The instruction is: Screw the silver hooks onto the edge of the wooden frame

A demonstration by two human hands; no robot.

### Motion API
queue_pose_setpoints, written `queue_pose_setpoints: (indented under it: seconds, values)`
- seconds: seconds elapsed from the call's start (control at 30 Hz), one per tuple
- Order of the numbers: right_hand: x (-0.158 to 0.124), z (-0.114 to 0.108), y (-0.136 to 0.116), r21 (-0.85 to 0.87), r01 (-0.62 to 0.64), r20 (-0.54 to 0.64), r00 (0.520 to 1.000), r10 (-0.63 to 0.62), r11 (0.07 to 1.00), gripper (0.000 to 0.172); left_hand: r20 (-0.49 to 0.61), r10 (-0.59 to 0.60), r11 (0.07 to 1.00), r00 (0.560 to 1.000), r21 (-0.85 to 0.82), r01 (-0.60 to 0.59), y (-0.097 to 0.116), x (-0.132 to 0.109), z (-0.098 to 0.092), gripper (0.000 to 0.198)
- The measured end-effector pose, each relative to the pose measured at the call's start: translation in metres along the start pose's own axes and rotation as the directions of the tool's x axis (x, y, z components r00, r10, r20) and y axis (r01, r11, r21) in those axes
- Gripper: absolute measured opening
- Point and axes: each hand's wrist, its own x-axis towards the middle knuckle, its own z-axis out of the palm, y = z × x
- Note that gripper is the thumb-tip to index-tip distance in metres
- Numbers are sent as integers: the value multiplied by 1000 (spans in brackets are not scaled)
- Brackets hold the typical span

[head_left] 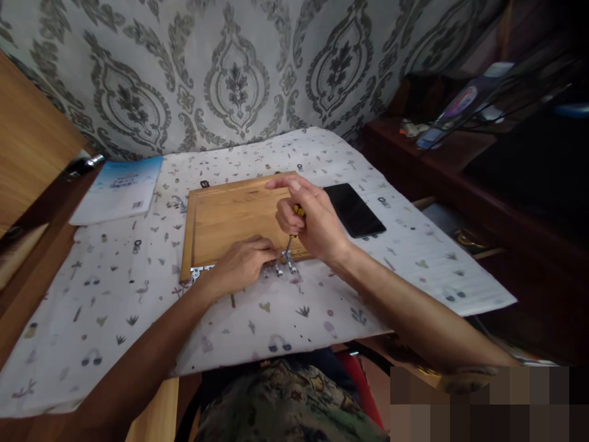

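A wooden panel with a raised frame, like a small cabinet door (230, 215), lies flat on the patterned tablecloth. Metal hinges sit along its near edge: one hinge (196, 272) at the left corner and another hinge (289, 263) at the right. My right hand (313, 215) is closed around a screwdriver (299, 210) with a yellow and black handle, index finger stretched out. The screwdriver's shaft points down onto the right hinge. My left hand (243, 261) rests on the panel's near edge, fingers together at a metal hinge piece (278, 268) beside the screwdriver tip; its grip is partly hidden.
A black phone or tablet (354, 210) lies right of the panel. A blue and white booklet (119, 190) is at the left. Small metal parts (178, 204) lie by the panel's left side. Patterned wallpaper (237, 73) rises behind; a dark cabinet (414, 184) stands at the right.
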Motion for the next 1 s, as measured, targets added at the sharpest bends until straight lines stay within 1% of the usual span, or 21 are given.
queue_pose_setpoints:
  seconds: [0.03,0.07,0.13,0.2,0.23,0.27,0.33,0.43,0.5,0.6,0.67,0.73,0.77,0.83,0.9,0.97,1.0]
  values:
    - [3,-5,-2,7,-51,95,994,50,999,31,15,-4,1000,1000,-1,4,0,0,-1,38]
    - [6,-10,-4,2,-102,189,977,100,995,34,32,-13,1000,999,1,13,1,1,-2,38]
    - [13,-19,-8,-37,-184,349,919,185,982,37,52,-30,1000,998,4,30,1,1,-3,39]
    - [18,-25,-10,-96,-218,465,853,238,971,38,51,-36,999,998,-4,36,1,1,-2,42]
    - [20,-26,-11,-116,-211,504,830,240,971,40,47,-36,999,998,-9,36,1,1,-2,43]
    - [21,-27,-11,-120,-195,530,816,229,973,42,44,-36,999,998,-13,37,1,1,-2,43]
    - [22,-27,-9,-93,-177,558,806,198,980,46,46,-38,999,998,-20,39,1,1,-2,42]
    - [18,-24,-3,-19,-222,573,797,192,975,50,66,-48,998,997,-27,50,2,1,-3,39]
    - [15,-19,1,28,-225,542,822,174,974,53,81,-56,998,995,-20,58,2,1,-4,38]
    - [10,-9,3,84,-179,418,900,128,980,57,69,-58,998,996,-23,60,2,1,-3,39]
    - [5,-1,2,94,-131,308,947,96,987,59,44,-48,998,998,-44,50,1,0,-1,39]
    - [-1,6,2,81,-53,155,987,40,995,61,30,-35,998,999,-58,37,0,0,0,39]
    - [-4,9,2,67,-6,65,998,2,998,62,23,-31,998,999,-58,32,0,-1,0,38]
    - [-10,16,3,18,82,-108,991,-80,996,64,6,-29,998,1000,-49,30,0,-1,1,37]
    - [-13,20,5,-41,137,-230,963,-143,990,65,-9,-35,999,999,-35,35,0,-1,1,38]
    - [-12,19,7,-66,148,-282,946,-161,987,65,-4,-33,999,999,-21,33,0,-1,0,39]
    - [-11,16,8,-56,138,-270,951,-148,989,65,2,-30,999,1000,-15,30,0,-1,-1,39]
